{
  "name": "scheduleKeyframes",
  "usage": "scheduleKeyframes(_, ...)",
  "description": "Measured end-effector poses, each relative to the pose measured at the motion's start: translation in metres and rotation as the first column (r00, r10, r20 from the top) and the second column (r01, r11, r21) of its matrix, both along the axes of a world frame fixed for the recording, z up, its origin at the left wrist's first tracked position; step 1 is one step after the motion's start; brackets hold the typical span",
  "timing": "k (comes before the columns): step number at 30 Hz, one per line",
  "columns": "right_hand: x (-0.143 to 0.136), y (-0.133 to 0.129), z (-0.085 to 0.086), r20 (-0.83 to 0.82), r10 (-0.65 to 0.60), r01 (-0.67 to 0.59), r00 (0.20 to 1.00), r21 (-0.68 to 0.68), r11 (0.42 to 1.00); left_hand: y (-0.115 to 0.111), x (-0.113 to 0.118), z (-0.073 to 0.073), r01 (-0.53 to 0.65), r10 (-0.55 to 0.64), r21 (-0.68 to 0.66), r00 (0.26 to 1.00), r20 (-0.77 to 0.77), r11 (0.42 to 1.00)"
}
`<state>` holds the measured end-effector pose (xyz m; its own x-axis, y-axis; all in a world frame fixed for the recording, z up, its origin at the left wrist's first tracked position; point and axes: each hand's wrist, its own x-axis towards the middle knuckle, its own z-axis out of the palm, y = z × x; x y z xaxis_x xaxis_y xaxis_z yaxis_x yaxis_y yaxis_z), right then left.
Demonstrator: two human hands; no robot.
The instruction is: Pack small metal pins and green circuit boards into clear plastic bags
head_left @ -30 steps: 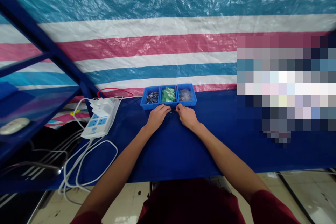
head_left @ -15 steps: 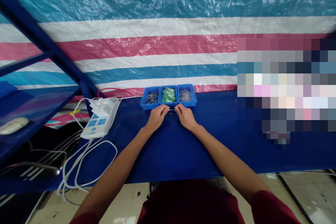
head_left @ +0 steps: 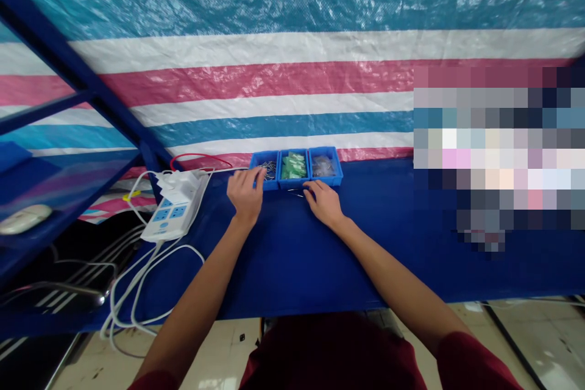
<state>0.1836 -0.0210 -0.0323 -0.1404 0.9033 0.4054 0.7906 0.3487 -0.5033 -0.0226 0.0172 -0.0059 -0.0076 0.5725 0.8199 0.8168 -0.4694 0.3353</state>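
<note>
1. The right hand (head_left: 323,201) has bent fingers; I cannot tell whether it grips anything.
2. Just left of its fingertips, slim silver metal pieces (head_left: 296,194) lie on the blue bench (head_left: 297,256), long axis roughly sideways, towards that nearer hand.
3. Farther left of them, the left hand (head_left: 245,194), loosely curled, grasp unclear, overlaps the blue plastic bin (head_left: 272,185) in view.

Three bins stand side by side at the counter's (head_left: 292,268) back edge, before the sheet (head_left: 292,85): fasteners (head_left: 271,169) in the left bin (head_left: 270,186), packets (head_left: 294,166) in the middle bin (head_left: 294,184), small items (head_left: 323,166) in the right bin (head_left: 326,181). Thin pieces (head_left: 295,193) lie before the middle one. Left of them all is a power strip (head_left: 159,230).
</note>
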Motion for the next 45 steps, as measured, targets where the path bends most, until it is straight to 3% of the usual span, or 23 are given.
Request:
scheduleKeyframes(3,-0.001,0.0,-0.002,0.102,-0.005,0.007,0.995,-0.023,1.0,0.011,-0.009,-0.003,-0.082,0.073,-0.058,0.986,-0.151,0.995)
scheduleKeyframes(5,-0.001,0.001,-0.004,0.142,-0.001,0.006,0.99,-0.041,0.999,0.013,-0.007,-0.005,-0.071,0.055,-0.069,0.976,-0.212,0.995)
scheduleKeyframes(8,0.0,0.002,-0.008,0.171,0.042,-0.032,0.984,-0.062,0.998,0.006,0.003,-0.008,0.076,-0.1,-0.095,0.953,-0.285,0.993)
scheduleKeyframes(10,0.0,0.003,-0.01,0.172,0.062,-0.049,0.983,-0.076,0.996,-0.001,0.011,-0.011,0.204,-0.251,-0.162,0.896,-0.366,0.965)
scheduleKeyframes(12,0.0,0.004,-0.011,0.154,0.052,-0.039,0.987,-0.088,0.995,-0.006,0.018,-0.015,0.257,-0.349,-0.257,0.827,-0.44,0.932)
scheduleKeyframes(15,0.001,0.006,-0.011,0.114,0.019,-0.008,0.993,-0.1,0.995,-0.009,0.023,-0.021,0.206,-0.394,-0.393,0.778,-0.49,0.896)
scheduleKeyframes(19,0.001,0.006,-0.01,0.089,-0.01,0.02,0.996,-0.111,0.994,-0.007,0.023,-0.024,0.13,-0.409,-0.504,0.768,-0.493,0.854)
scheduleKeyframes(28,0.0,0.008,-0.014,0.06,0.053,-0.047,0.997,-0.096,0.994,-0.007,0.03,-0.028,0.098,-0.424,-0.543,0.744,-0.516,0.834)
scheduleKeyframes(32,0.0,0.008,-0.016,0.022,0.106,-0.104,0.994,-0.077,0.992,-0.007,0.031,-0.03,0.141,-0.416,-0.551,0.809,-0.416,0.823)
scheduleKeyframes(36,0.003,0.008,-0.014,-0.092,0.103,-0.104,0.99,-0.005,0.995,-0.007,0.03,-0.025,0.337,-0.46,-0.505,0.877,-0.137,0.795)
scheduleKeyframes(41,0.004,0.007,-0.009,-0.239,0.128,-0.115,0.963,0.064,0.991,-0.008,0.03,-0.021,0.522,-0.469,-0.4,0.853,0.228,0.754)
scheduleKeyframes(45,0.002,0.004,-0.006,-0.281,0.158,-0.144,0.946,0.069,0.987,-0.011,0.032,-0.018,0.546,-0.458,-0.365,0.835,0.304,0.754)
